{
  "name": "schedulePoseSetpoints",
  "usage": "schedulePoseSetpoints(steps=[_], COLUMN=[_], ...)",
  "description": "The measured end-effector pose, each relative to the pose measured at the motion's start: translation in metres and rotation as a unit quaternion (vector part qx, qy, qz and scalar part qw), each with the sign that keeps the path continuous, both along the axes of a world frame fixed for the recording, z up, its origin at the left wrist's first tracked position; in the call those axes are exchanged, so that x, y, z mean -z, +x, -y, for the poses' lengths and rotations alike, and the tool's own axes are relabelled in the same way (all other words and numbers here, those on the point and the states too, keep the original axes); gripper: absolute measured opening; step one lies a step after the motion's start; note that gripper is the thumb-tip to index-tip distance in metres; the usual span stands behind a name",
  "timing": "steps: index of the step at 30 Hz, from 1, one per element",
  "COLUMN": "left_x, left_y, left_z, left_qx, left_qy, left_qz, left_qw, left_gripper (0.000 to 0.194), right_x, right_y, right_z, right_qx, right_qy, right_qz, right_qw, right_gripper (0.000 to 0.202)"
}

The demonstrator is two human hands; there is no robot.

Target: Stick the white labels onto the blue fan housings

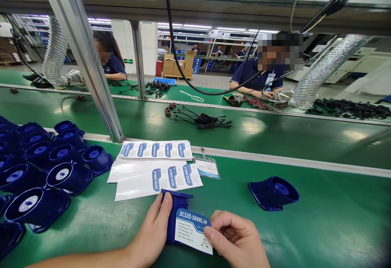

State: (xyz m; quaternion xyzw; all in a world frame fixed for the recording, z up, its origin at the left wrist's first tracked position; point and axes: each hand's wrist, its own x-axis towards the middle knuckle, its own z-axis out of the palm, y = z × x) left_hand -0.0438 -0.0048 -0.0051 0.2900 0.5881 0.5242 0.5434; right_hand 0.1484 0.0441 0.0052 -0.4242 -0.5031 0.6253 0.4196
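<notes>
My left hand [155, 225] grips a dark blue plastic housing [171, 223] at the bottom centre, thumb on its near face. Between the thumb and fingers of my right hand [233, 235] is the right edge of a white and blue label [193, 230] reading DC52Q-5000L/H. The label lies over the right part of the housing; whether it is stuck down, I cannot tell. Just beyond my hands are label sheets [134, 184], the front one with three labels at its right side. Another stack of labels [155, 150] lies behind it.
Several blue housings [62, 174] crowd the left side. One blue housing [273, 193] sits at the right. A badge holder [207, 167] lies beside the sheets. Black cables [204, 119] rest on the middle strip beyond a metal rail. Two people sit across the bench.
</notes>
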Motion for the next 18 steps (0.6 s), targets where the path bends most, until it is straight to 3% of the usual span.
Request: schedulePoseSetpoints(steps=[18], left_x=[0.0071], left_y=[-0.0008], left_z=[0.0006], left_qx=[0.016], left_qy=[0.003], left_qz=[0.005], left_qw=[1.0], left_gripper=[0.071], right_x=[0.0014], right_y=[0.0045], right_z=[-0.0051], right_qx=[-0.036], right_qy=[0.024], right_qz=[0.036], right_qw=[0.998], right_gripper=[0.041])
